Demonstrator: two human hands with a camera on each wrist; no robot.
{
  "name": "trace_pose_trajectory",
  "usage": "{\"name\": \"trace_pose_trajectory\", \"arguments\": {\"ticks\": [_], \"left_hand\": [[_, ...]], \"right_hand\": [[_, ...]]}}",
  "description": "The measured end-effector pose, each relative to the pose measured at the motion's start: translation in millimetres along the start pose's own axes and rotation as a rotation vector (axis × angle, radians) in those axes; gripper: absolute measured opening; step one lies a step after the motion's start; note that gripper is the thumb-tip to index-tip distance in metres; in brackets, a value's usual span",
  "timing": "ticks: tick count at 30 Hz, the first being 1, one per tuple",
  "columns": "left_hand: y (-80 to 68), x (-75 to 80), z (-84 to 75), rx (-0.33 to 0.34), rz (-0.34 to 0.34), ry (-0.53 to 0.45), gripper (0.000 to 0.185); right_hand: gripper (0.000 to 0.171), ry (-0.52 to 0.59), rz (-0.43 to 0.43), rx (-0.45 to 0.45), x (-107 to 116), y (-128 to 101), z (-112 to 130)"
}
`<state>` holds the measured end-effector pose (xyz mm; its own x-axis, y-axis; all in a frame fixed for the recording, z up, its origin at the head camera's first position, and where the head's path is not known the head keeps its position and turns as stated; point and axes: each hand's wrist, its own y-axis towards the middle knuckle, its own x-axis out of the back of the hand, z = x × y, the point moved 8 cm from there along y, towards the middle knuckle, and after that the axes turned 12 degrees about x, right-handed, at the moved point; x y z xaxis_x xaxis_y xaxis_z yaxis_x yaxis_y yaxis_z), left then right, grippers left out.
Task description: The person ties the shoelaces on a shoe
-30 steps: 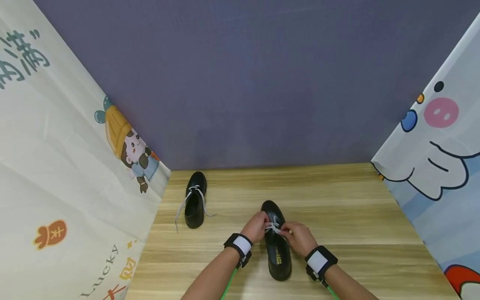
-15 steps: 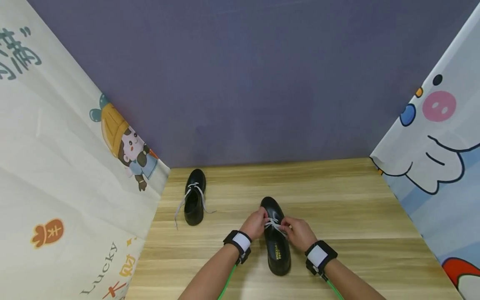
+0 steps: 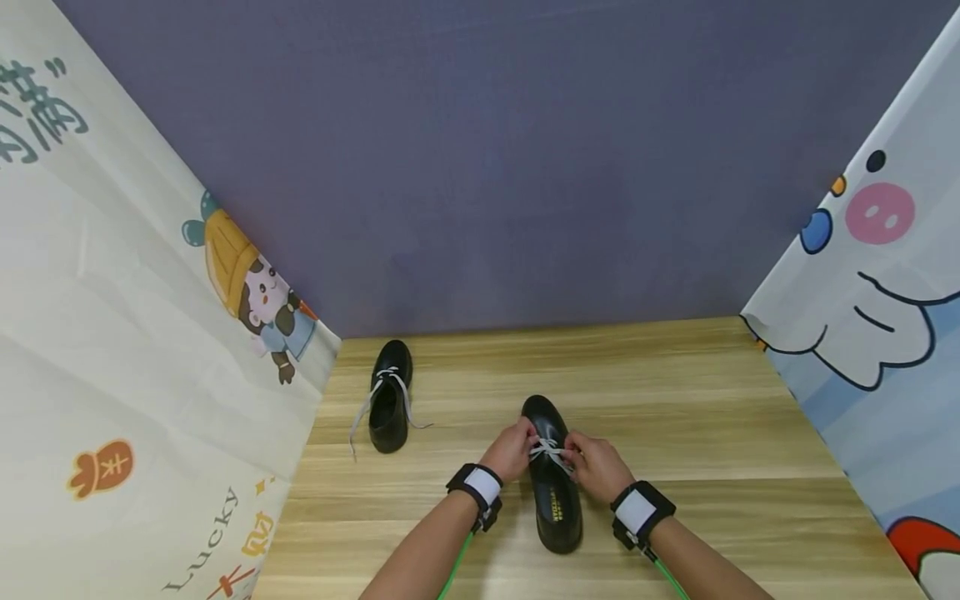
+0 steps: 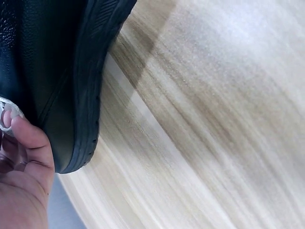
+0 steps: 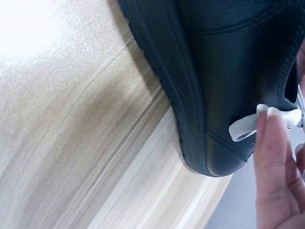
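Note:
A black leather shoe [image 3: 555,500] lies on the wood-grain surface with its toe pointing away from me, its white shoelace [image 3: 549,450] crossed over the tongue area. My left hand [image 3: 512,450] is at the shoe's left side and pinches a part of the lace between thumb and finger. At the right side, my right hand [image 3: 597,468] pinches another part of the lace. In the right wrist view a flat white lace loop [image 5: 244,128] sticks out past the fingertips [image 5: 271,117]. The left wrist view shows lace [image 4: 5,114] at the left thumb, mostly cut off by the frame.
A second black shoe [image 3: 388,425] stands at the back left, its white laces hanging loose on both sides. Behind the wooden surface [image 3: 675,400] rises a dark grey-blue panel [image 3: 480,167]. Printed white cloths [image 3: 135,333] flank both sides.
Both hands stay at the shoe with only small finger movements. The lace at the right hand is drawn in closer to the fingers. The head view has shifted slightly.

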<state>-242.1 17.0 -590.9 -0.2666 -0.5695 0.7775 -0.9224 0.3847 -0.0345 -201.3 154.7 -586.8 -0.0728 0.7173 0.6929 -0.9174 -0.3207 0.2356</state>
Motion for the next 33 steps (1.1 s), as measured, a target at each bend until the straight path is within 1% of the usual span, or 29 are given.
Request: {"name": "trace_pose_trajectory", "arguments": {"ticks": [2, 5, 9, 13, 19, 22, 28, 33], "left_hand": [[0.1, -0.1, 0.3, -0.005, -0.017, 0.006, 0.005], [0.3, 1.5, 0.7, 0.001, -0.054, -0.012, 0.006], [1.6, 3.4, 3.7, 0.042, -0.089, -0.062, 0.008], [3.2, 2.1, 6.7, 0.078, -0.084, -0.09, 0.008], [4.1, 0.9, 7.5, 0.091, -0.063, -0.14, 0.007], [3.7, 0.8, 7.2, 0.09, -0.066, -0.153, 0.007], [2.6, 0.8, 7.2, 0.097, -0.079, -0.183, 0.007], [-0.2, 4.5, 2.6, 0.057, -0.141, -0.162, 0.007]], "right_hand": [[0.019, 0.01, 0.004, 0.001, -0.4, -0.3, -1.1], [0.02, 0.016, 0.008, 0.018, -0.8, -0.8, -2.5], [0.018, 0.046, 0.02, 0.029, -1.4, -1.4, -3.4], [0.017, 0.096, 0.027, 0.012, -1.9, -1.8, -4.7], [0.017, 0.163, 0.03, -0.036, -3.0, -2.4, -7.7], [0.016, 0.186, 0.025, -0.046, -3.2, -3.4, -8.6], [0.015, 0.187, 0.024, -0.052, -4.1, -5.8, -11.7], [0.012, 0.184, 0.018, -0.03, -3.3, -6.0, -12.4]]}}
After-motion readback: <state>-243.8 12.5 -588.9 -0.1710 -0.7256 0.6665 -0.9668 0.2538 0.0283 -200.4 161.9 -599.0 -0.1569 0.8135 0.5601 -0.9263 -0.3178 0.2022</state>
